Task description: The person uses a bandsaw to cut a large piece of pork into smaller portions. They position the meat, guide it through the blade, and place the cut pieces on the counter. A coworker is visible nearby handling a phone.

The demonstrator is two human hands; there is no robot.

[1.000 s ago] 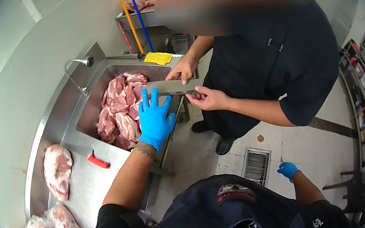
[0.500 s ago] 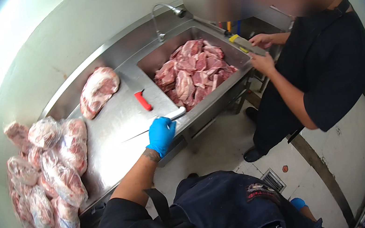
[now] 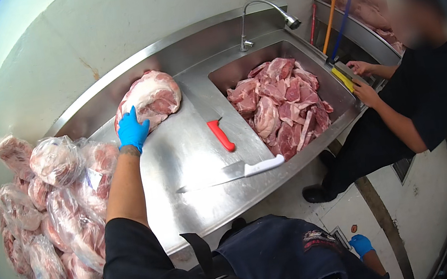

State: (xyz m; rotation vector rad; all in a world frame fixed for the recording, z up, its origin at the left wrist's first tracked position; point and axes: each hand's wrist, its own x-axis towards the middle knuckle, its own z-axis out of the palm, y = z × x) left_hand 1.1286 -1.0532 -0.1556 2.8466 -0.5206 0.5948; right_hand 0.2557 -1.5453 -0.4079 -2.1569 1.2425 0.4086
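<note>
My left hand (image 3: 133,131), in a blue glove, rests on the near side of a large raw cut of meat (image 3: 158,98) at the back of the steel counter. Its fingers are spread over the meat. To the right on the counter lies a red-handled knife (image 3: 222,136), its short blade toward the back. Nearer the front edge is a knife with a white handle (image 3: 264,165) and a long blade pointing left; no hand touches it. My right hand (image 3: 361,245), also blue-gloved, hangs low at my right side, its fingers too small to make out.
Bagged cuts of meat (image 3: 68,220) are piled at the left. Sliced raw meat (image 3: 282,105) fills much of the sink (image 3: 225,75), under a curved faucet (image 3: 244,24). At right, a co-worker (image 3: 428,80) holds a flat, grey-and-yellow object (image 3: 343,79). More meat (image 3: 363,6) lies behind.
My left hand has let go of the white-handled knife and moved left and back onto the large cut of meat. The knife now lies on the counter. The view has shifted.
</note>
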